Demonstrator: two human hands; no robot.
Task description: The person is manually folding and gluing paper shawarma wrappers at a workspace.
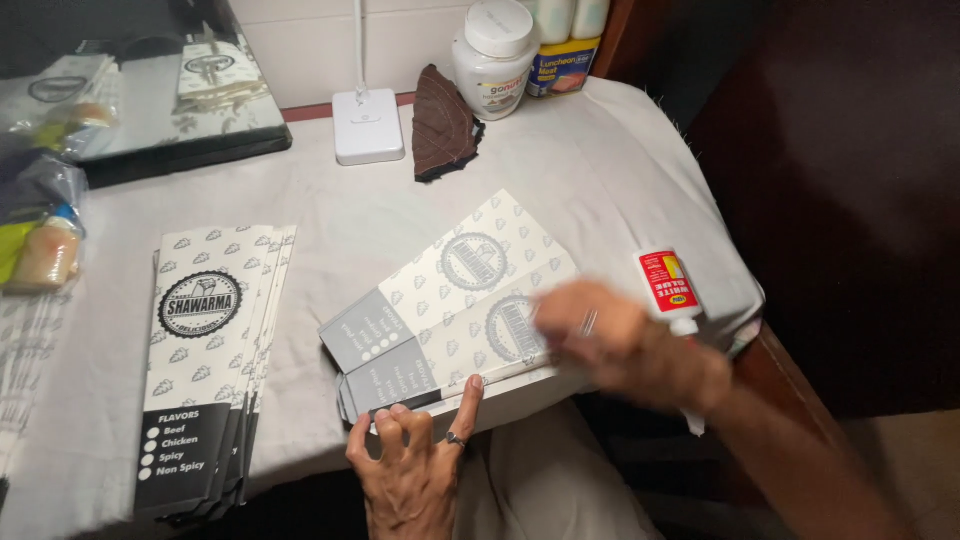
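Flat printed paper sleeve (455, 305), grey and cream with round emblems, lies at an angle on the cloth-covered worktop (600, 170), near its front edge and on top of a few more sleeves of the same kind. Left hand (415, 470), nearest the viewer, comes up from the front edge; its fingers (470, 395) are spread, the tips pressing on the lower dark end and long edge of the sleeve, with a ring on one of them. Right hand (625, 345), motion-blurred, hovers over the sleeve's right-hand part; whether its fingers pinch anything cannot be told. Just beyond that hand a white glue bottle (668, 285) with a red label lies near the worktop's right edge. To the left, well apart from the hands, a fanned stack of sleeves (205, 370) lies lengthwise with dark lower ends. Farther left, clear plastic bags (40, 230) hold coloured items. At the back stand a white lamp base (368, 125), a folded brown cloth (442, 125), a white lidded jar (495, 55) and a dark tray (180, 140).
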